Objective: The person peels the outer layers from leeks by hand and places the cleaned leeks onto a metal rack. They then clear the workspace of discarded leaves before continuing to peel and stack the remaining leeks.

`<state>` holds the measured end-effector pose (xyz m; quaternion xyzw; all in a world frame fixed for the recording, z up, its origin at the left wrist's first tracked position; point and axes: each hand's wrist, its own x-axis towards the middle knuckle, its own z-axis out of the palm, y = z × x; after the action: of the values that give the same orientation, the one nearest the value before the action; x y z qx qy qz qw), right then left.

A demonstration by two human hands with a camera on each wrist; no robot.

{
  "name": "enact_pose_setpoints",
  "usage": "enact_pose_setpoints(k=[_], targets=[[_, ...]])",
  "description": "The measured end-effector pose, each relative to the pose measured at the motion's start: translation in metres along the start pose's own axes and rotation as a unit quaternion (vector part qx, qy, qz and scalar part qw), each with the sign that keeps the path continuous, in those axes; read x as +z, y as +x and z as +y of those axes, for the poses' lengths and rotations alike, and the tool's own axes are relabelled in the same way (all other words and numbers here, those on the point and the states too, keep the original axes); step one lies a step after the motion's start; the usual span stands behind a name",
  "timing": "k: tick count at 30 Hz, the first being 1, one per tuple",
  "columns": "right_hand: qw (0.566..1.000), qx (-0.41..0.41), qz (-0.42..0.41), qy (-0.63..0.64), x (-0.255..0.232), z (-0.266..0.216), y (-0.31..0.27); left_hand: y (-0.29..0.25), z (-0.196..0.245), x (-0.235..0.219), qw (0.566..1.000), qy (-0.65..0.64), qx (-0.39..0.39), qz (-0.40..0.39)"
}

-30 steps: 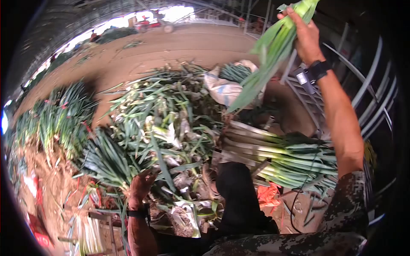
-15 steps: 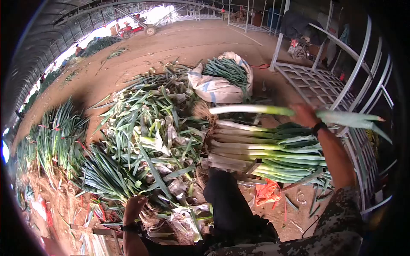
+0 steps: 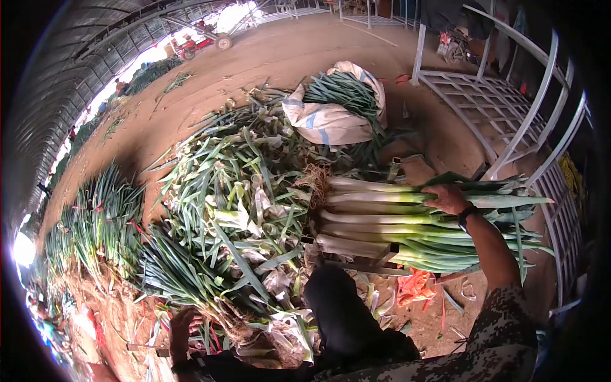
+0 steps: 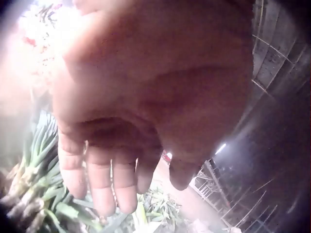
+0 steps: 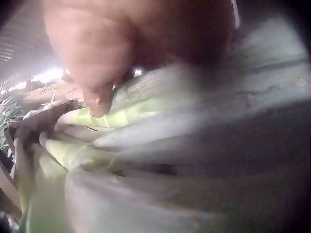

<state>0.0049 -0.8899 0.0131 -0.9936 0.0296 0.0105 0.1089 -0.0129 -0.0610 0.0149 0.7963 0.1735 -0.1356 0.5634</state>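
Thick leeks [image 3: 363, 219] lie side by side on a low metal rack, white ends and roots to the left, green leaves to the right. On the top of this row my right hand [image 3: 447, 198] grips a leek; in the right wrist view its thumb or finger presses along a pale green stalk [image 5: 131, 116]. At the lower left, my left hand [image 3: 182, 331] is beside a bundle of thinner green onions [image 3: 181, 270], touching nothing that I can make out. The left wrist view shows the left hand's palm [image 4: 146, 87] with fingers extended and nothing held.
A heap of leaf trimmings [image 3: 223, 184] spreads across the middle. Behind it stands a white sack [image 3: 324, 124] of green leaves. Tied bunches [image 3: 98, 223] stand at the left, a metal frame [image 3: 484, 108] at the right, and an orange bag [image 3: 415, 286] lies near my knee.
My right hand has swung a leek down from the upper right onto the row. My left hand has moved back from the root end of the thinner bundle, down and to the left.
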Motion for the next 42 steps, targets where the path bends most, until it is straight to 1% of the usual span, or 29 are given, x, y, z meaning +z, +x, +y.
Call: enact_pose_setpoints(k=[2,3,6,9,10,13,14,18,21,24,27,28,29,30,32,33,35,38,39,41,42], targets=[[0.999,-0.004,0.030,-0.018,0.005,-0.001,-0.002,0.004,-0.008,0.007,1.000,-0.019,-0.016,-0.010],[0.999,-0.006,0.044,-0.027,0.010,0.000,-0.003,0.002,-0.007,0.014,1.000,-0.024,-0.009,-0.011],[0.998,-0.006,0.059,-0.025,0.020,0.000,-0.001,-0.005,-0.006,0.032,0.999,-0.041,0.003,-0.013],[0.998,0.003,0.047,-0.029,0.023,-0.003,0.005,-0.021,-0.010,0.044,0.998,-0.055,0.002,-0.006],[0.997,0.006,0.070,-0.033,0.027,-0.004,0.008,-0.029,-0.004,0.052,0.996,-0.084,-0.030,0.007],[0.993,0.041,0.090,-0.057,0.032,-0.022,0.020,-0.031,-0.013,0.051,0.999,-0.030,-0.013,-0.026],[0.997,0.033,0.068,-0.032,0.026,-0.024,0.021,-0.033,-0.016,0.050,0.998,-0.051,-0.011,-0.021],[0.991,0.028,0.125,0.024,0.015,-0.032,0.009,-0.042,-0.022,0.040,0.999,-0.048,-0.002,0.009],[0.985,0.005,0.171,0.033,0.032,-0.023,0.012,-0.045,-0.021,0.039,0.999,-0.044,-0.009,0.016],[0.988,0.016,0.119,-0.094,0.049,-0.024,0.021,-0.044,-0.019,0.042,1.000,-0.020,-0.022,0.010],[0.993,0.049,0.075,-0.079,0.061,-0.003,0.036,-0.042,-0.005,0.053,1.000,-0.007,-0.001,-0.002],[0.992,0.058,0.096,-0.063,0.062,-0.005,0.035,-0.043,0.002,0.058,1.000,-0.002,0.005,-0.009],[0.993,0.053,0.078,-0.073,0.060,-0.005,0.036,-0.044,0.010,0.062,1.000,0.004,0.009,-0.014],[0.993,0.050,0.062,-0.084,0.051,-0.011,0.034,-0.046,0.014,0.061,1.000,0.012,0.015,-0.020],[0.993,0.057,0.028,-0.098,0.035,-0.024,0.035,-0.044,0.000,0.055,1.000,-0.017,-0.004,-0.011],[0.994,0.037,0.063,-0.078,0.029,-0.035,0.034,-0.043,-0.005,0.051,0.999,-0.030,-0.014,-0.009],[0.991,-0.007,0.130,-0.041,0.018,-0.061,0.038,-0.045,-0.004,0.047,0.999,-0.032,-0.003,-0.007],[0.982,-0.049,0.127,0.132,0.031,-0.094,0.070,-0.055,-0.011,0.044,0.999,-0.038,0.004,-0.001],[0.982,-0.018,0.068,0.176,0.026,-0.119,0.078,-0.055,-0.015,0.043,0.999,-0.038,0.007,0.000],[0.966,-0.087,0.064,0.235,0.037,-0.152,0.108,-0.059,-0.013,0.041,1.000,-0.011,0.011,0.002],[0.966,-0.088,0.067,0.232,0.052,-0.163,0.125,-0.066,-0.008,0.040,1.000,0.016,0.010,0.004]])
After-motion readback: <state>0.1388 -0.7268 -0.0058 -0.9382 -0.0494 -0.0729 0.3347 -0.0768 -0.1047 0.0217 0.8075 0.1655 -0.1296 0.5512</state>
